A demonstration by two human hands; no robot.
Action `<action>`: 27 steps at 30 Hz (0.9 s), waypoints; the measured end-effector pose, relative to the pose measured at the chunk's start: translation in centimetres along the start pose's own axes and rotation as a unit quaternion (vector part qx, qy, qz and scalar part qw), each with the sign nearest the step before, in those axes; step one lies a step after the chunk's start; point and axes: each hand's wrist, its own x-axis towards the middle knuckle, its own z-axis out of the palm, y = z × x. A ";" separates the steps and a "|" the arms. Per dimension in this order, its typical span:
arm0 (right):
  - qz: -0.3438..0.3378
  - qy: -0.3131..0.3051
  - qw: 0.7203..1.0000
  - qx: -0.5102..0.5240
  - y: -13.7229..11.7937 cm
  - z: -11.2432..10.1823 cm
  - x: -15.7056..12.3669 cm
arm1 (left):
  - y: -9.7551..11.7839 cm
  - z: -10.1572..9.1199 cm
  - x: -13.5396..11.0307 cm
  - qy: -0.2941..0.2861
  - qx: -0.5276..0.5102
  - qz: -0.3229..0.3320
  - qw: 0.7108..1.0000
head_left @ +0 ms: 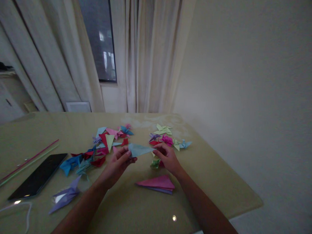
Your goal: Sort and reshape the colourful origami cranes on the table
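The 2 hands hold 1 light blue folded paper point(140, 150) in front of the person, above the counter point(209, 186). The left hand point(121, 158) grips the wide end of the paper between thumb and fingers. The right hand point(167, 157) pinches the narrow, pointed end between thumb and fingertips. The paper spans the gap between the 2 hands.

On the counter, nearer the person and between the forearms, lies 1 pink folded wedge point(159, 181) on top of 1 purple folded wedge point(161, 189). A green folded piece point(155, 163) lies near the right hand, partly hidden.

Beyond the hands, multicoloured folded pieces lie in 2 loose groups. The right group includes a pale green piece point(163, 129), a magenta piece point(167, 140) and a light blue piece point(185, 144). The left group includes a bright blue piece point(70, 164) and a red piece point(98, 162).

To the left of the left forearm lies a purple folded figure point(66, 195). Farther left are a dark flat device point(37, 177), 1 pink stick point(36, 156) and 1 green stick point(32, 161). Behind the counter hang pale curtains point(153, 52).
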 end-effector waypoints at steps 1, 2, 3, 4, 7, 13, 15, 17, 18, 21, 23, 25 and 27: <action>0.002 0.001 1.000 0.001 0.1 0.0 0.0 | 0.0 0.0 0.0 0.000 0.002 -0.002 1.000; 0.006 0.000 1.000 0.000 0.1 0.0 0.0 | 0.0 0.1 -0.1 0.002 0.007 -0.002 1.000; 0.010 -0.003 1.000 0.001 0.1 0.0 0.0 | 0.0 0.2 -0.2 0.006 0.015 0.001 1.000; 0.015 -0.013 1.000 0.002 0.1 0.1 -0.1 | 0.0 0.4 -0.3 0.010 0.028 0.002 1.000; 0.028 -0.062 0.998 0.002 -0.1 0.6 -0.6 | -0.3 1.1 -0.6 0.015 0.093 0.011 0.995; 0.029 -0.125 0.992 -0.013 -0.5 1.2 -1.0 | -1.0 1.6 -1.4 0.006 0.352 0.176 0.919; 0.024 -0.116 0.993 -0.004 -0.7 0.8 -0.9 | -1.1 1.7 -1.7 -0.032 0.452 0.301 0.839; 0.020 -0.110 0.994 0.008 -0.9 0.3 -0.8 | -1.2 1.8 -2.1 -0.080 0.513 0.386 0.763; 0.024 -0.113 0.993 0.018 -1.0 0.0 -0.7 | -1.3 1.9 -2.2 -0.100 0.537 0.402 0.735; 0.039 -0.131 0.989 0.060 -1.2 -0.5 -0.7 | -2.0 2.4 -2.4 -0.143 0.640 0.365 0.661; 0.049 -0.144 0.985 0.081 -1.3 -0.6 -0.7 | -2.5 2.6 -2.5 -0.181 0.708 0.300 0.613; 0.058 -0.160 0.982 0.078 -1.2 -0.6 -0.7 | -2.8 2.8 -2.6 -0.204 0.746 0.230 0.590; 0.073 -0.191 0.977 0.057 -1.2 -0.8 -0.6 | -3.0 3.0 -2.6 -0.208 0.755 0.176 0.597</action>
